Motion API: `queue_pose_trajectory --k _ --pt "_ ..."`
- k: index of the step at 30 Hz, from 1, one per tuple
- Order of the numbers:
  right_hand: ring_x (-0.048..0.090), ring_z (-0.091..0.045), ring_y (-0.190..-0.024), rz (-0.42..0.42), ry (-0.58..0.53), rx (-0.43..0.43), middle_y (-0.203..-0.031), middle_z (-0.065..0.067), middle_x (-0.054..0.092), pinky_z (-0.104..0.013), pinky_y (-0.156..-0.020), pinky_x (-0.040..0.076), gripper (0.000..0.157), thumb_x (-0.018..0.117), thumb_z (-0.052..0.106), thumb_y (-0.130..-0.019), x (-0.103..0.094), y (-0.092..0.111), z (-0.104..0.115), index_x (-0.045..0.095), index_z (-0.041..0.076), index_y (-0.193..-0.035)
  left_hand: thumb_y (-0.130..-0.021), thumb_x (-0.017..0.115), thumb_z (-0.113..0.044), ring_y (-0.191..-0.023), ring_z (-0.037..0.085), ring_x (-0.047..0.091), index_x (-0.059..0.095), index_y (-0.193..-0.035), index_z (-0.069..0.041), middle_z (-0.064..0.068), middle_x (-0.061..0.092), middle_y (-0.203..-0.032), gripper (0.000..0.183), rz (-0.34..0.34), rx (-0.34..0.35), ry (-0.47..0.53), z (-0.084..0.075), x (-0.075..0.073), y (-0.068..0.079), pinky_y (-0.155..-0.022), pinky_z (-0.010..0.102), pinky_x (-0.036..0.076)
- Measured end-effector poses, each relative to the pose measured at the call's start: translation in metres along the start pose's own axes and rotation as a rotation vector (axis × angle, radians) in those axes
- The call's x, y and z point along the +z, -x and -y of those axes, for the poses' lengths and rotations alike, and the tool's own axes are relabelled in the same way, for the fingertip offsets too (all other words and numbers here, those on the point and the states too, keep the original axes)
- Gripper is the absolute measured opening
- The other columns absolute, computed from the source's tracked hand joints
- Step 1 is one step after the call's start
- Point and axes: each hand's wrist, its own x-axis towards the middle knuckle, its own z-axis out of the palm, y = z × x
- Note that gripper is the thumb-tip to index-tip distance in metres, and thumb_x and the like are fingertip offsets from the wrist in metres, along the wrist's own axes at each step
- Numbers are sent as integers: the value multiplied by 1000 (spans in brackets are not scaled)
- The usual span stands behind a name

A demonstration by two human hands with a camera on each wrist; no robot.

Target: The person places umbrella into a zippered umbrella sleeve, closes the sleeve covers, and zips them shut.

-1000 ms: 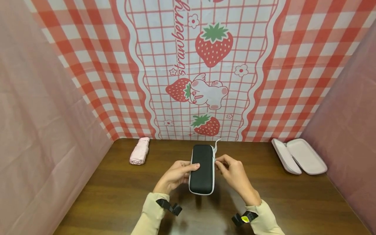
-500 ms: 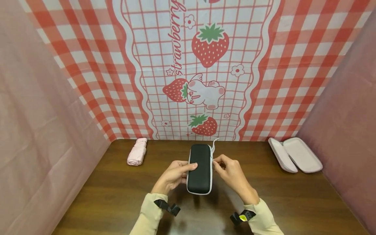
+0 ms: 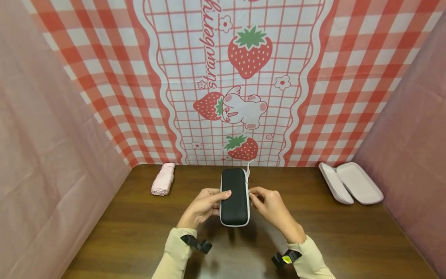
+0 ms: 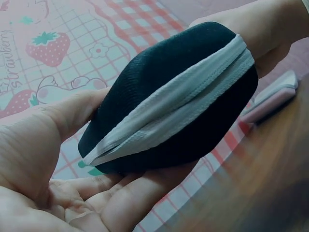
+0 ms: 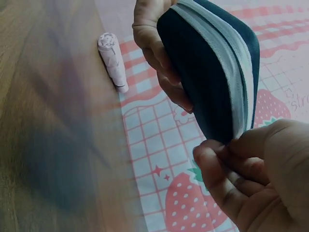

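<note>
A black zip case (image 3: 235, 197) with white zip edging is held up above the table, its long side upright in the head view. My left hand (image 3: 202, 208) grips its left side, thumb on the front face and fingers behind. At the right edge, the fingertips of my right hand (image 3: 273, 211) pinch the zip's pull, which they mostly hide. In the right wrist view the white zip tape (image 5: 236, 92) runs down to those fingers. The left wrist view shows the zip tape (image 4: 174, 104) along the case's near end. A thin white strap (image 3: 248, 168) sticks up at the far right corner.
On the brown wooden table (image 3: 139, 232), a rolled pale pink cloth (image 3: 163, 179) lies at the back left. A pale case (image 3: 359, 183) lies spread open at the back right. Behind stands a strawberry-print cloth (image 3: 244, 97), with pink curtains at both sides.
The case has shifted slightly left and away from me in the head view. My right hand has slid a little along its right edge towards me. The left hand keeps its grip.
</note>
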Motion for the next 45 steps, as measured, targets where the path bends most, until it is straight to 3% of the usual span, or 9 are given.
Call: queue_pose_trajectory --k 5,11,16,23,29,32,38,41,45 --pt "57 4 -61 -21 25 -66 -70 4 68 -16 -53 48 12 70 -6 -90 2 3 -2 75 4 -94 -98 66 -18 -81 20 76 61 -125 12 7 77 -89 41 3 -8 7 -1 0 1 -71 37 63" --pt "61 4 -62 -49 -13 -50 -78 -2 75 -15 -56 51 15 72 -4 -90 2 5 -2 75 0 -104 -98 67 -18 -83 20 76 63 -123 10 7 77 -91 38 29 -30 -23 0 -1 2 -70 37 63" --pt "58 2 -60 -53 16 -51 -71 3 70 -16 -54 49 10 74 -3 -88 1 4 -1 75 6 -91 -98 67 -19 -83 19 76 64 -121 10 7 77 -90 36 28 -39 -36 0 -2 2 -70 37 63" --pt "60 1 -65 -9 5 -45 -76 1 71 -22 -56 52 7 72 -1 -88 -1 1 -4 70 6 -89 -97 68 -19 -82 19 76 65 -119 8 6 77 -89 35 30 -36 -40 -1 0 4 -69 36 63" --pt "51 3 -61 -24 31 -70 -70 7 61 -20 -53 46 16 68 -4 -83 -2 0 -4 64 12 -83 -98 68 -20 -82 19 76 66 -119 8 5 77 -89 35 53 -39 -48 0 0 2 -69 36 63" --pt "46 2 -59 -25 49 -43 -68 10 54 -19 -52 42 17 64 -2 -83 -2 -1 -3 60 15 -83 -99 66 -19 -83 19 76 65 -120 8 5 77 -89 35 71 -37 -36 0 2 2 -69 36 63" --pt "42 1 -59 64 99 37 -65 15 41 -20 -53 37 22 54 3 -91 -3 0 1 50 20 -78 -100 64 -20 -82 19 76 63 -123 9 5 77 -89 37 100 -42 -28 -1 2 3 -69 36 63" --pt "43 3 -57 84 93 -1 -63 17 44 -19 -52 38 24 56 3 -94 -4 0 0 54 20 -78 -100 64 -20 -82 19 76 65 -120 8 5 77 -89 34 82 -40 -12 -1 2 3 -69 36 63" --pt "46 4 -56 53 69 -134 -63 15 53 -15 -51 40 20 62 -1 -93 -4 -1 -4 64 17 -83 -100 63 -18 -81 19 76 67 -115 6 5 77 -89 29 42 -24 22 -2 2 2 -69 36 63"
